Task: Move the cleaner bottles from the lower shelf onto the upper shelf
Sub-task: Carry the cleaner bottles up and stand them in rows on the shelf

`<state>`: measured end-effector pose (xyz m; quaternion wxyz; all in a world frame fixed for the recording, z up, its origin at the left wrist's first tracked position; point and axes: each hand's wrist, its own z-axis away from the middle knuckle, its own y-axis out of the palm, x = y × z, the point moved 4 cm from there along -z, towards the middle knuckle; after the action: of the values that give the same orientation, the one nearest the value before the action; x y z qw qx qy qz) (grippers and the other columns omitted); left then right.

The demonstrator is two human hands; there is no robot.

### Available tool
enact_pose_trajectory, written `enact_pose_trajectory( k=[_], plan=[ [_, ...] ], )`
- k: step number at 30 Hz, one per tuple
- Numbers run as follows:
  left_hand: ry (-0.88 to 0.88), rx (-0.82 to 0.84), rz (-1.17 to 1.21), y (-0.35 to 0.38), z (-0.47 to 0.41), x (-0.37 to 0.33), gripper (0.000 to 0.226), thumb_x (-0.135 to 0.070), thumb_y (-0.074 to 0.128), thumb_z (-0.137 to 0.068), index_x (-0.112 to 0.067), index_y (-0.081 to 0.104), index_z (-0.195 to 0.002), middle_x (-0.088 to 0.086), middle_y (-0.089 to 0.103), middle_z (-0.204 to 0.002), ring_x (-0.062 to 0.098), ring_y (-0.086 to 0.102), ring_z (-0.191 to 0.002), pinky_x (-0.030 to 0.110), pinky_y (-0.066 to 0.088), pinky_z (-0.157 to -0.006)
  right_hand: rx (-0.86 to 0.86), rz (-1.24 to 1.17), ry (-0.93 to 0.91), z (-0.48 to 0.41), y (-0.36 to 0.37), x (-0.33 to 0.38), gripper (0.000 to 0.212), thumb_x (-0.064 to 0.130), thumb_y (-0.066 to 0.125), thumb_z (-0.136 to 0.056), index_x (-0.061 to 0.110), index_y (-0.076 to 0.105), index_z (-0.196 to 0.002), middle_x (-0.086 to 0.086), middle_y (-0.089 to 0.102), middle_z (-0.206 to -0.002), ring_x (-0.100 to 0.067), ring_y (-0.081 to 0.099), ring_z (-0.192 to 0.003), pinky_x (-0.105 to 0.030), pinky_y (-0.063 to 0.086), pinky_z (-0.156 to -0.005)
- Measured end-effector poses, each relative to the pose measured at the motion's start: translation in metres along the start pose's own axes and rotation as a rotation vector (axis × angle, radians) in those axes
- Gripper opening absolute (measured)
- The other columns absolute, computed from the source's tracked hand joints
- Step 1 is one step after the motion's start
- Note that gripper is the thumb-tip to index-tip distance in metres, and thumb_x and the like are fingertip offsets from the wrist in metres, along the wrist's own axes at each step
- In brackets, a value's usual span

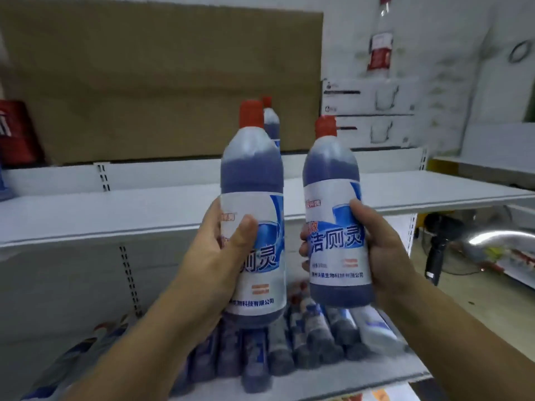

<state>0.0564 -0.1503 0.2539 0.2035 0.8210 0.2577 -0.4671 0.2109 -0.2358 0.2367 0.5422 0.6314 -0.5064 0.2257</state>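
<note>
White upper shelf (115, 215) with one upright cleaner bottle (271, 123); lower shelf (362, 380) with a row of lying bottles (289, 342)

I note a white wall (434, 24) at the rear, partly covered by a large brown cardboard sheet (162, 82) standing behind the white upper shelf (434, 192). White boxes (373, 111) are stacked at right, with a clear bottle (380, 39) on top. Further right I see a tan floor (469, 302), a black fan (437, 250) and a silver duct (498, 237). Lighting is dim.
</note>
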Motion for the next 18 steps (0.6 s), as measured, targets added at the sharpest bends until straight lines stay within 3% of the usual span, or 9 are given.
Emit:
enact_pose_trajectory(
  k=[2,4,6,8,11,13,15,18],
  plan=[
    [0.092,-0.057,-0.070,-0.005,-0.030,-0.024,0.048,-0.053,0.069,-0.060,-0.030,0.056,-0.100,-0.007,0.075,-0.079,0.010,0.071,-0.070,0.021,0.054,-0.055,-0.006,0.090,-0.063,-0.024,0.000,0.031,0.071,0.053,0.089,-0.028,0.011,0.075,-0.083,-0.013,0.071,-0.077,-0.024,0.070,-0.063,-0.033,0.060,-0.058],
    [0.143,-0.104,-0.132,-0.015,-0.059,-0.047,0.047,-0.049,0.065,-0.055,-0.032,0.056,-0.098,-0.009,0.074,-0.077,0.011,0.072,-0.072,0.028,0.056,-0.059,-0.034,0.196,-0.108,-0.045,-0.004,0.064,0.083,0.056,0.089,-0.022,0.012,0.070,-0.090,-0.011,0.073,-0.078,-0.023,0.071,-0.064,-0.033,0.060,-0.056],
    [0.170,-0.112,-0.155,-0.028,-0.086,-0.063,0.043,-0.043,0.077,-0.064,-0.030,0.058,-0.100,-0.006,0.074,-0.080,0.014,0.071,-0.075,0.034,0.055,-0.066,-0.041,0.280,-0.162,-0.064,-0.010,0.096,0.088,0.057,0.088,-0.023,0.014,0.064,-0.097,-0.009,0.073,-0.080,-0.021,0.072,-0.066,-0.033,0.060,-0.056],
    [0.189,-0.081,-0.175,-0.038,-0.111,-0.076,0.041,-0.040,0.075,-0.064,-0.027,0.060,-0.100,-0.004,0.073,-0.081,0.014,0.071,-0.073,0.033,0.054,-0.065,-0.024,0.331,-0.225,-0.082,-0.016,0.125,0.080,0.056,0.086,-0.033,0.016,0.063,-0.098,-0.007,0.073,-0.080,-0.020,0.071,-0.067,-0.032,0.060,-0.058],
    [0.184,-0.026,-0.279,-0.041,-0.147,-0.086,0.058,-0.052,0.080,-0.054,-0.028,0.059,-0.102,-0.001,0.072,-0.087,0.017,0.071,-0.078,0.035,0.056,-0.067,-0.058,0.430,-0.296,-0.109,-0.026,0.155,0.048,0.051,0.070,-0.055,0.020,0.060,-0.090,0.000,0.072,-0.071,-0.014,0.069,-0.061,-0.031,0.059,-0.058],
    [0.171,-0.047,-0.351,-0.041,-0.173,-0.084,0.050,-0.045,0.074,-0.063,-0.027,0.055,-0.105,0.001,0.070,-0.092,0.020,0.069,-0.084,0.042,0.055,-0.074,-0.098,0.519,-0.318,-0.131,-0.034,0.167,0.031,0.045,0.060,-0.069,0.023,0.056,-0.090,0.005,0.071,-0.066,-0.012,0.069,-0.060,-0.032,0.059,-0.061],
    [0.153,-0.083,-0.404,-0.041,-0.197,-0.076,0.054,-0.040,0.069,-0.062,-0.024,0.052,-0.111,0.004,0.068,-0.099,0.024,0.067,-0.092,0.047,0.054,-0.081,-0.123,0.577,-0.330,-0.157,-0.045,0.172,0.027,0.043,0.058,-0.076,0.025,0.055,-0.095,0.006,0.071,-0.068,-0.013,0.070,-0.063,-0.034,0.060,-0.062],
    [0.124,-0.105,-0.402,-0.047,-0.230,-0.053,0.060,-0.037,0.072,-0.061,-0.021,0.053,-0.115,0.006,0.068,-0.105,0.026,0.066,-0.097,0.048,0.053,-0.086,-0.127,0.608,-0.348,-0.197,-0.062,0.172,0.037,0.042,0.061,-0.070,0.023,0.056,-0.101,0.001,0.071,-0.082,-0.018,0.070,-0.077,-0.035,0.057,-0.065]
  ],
)
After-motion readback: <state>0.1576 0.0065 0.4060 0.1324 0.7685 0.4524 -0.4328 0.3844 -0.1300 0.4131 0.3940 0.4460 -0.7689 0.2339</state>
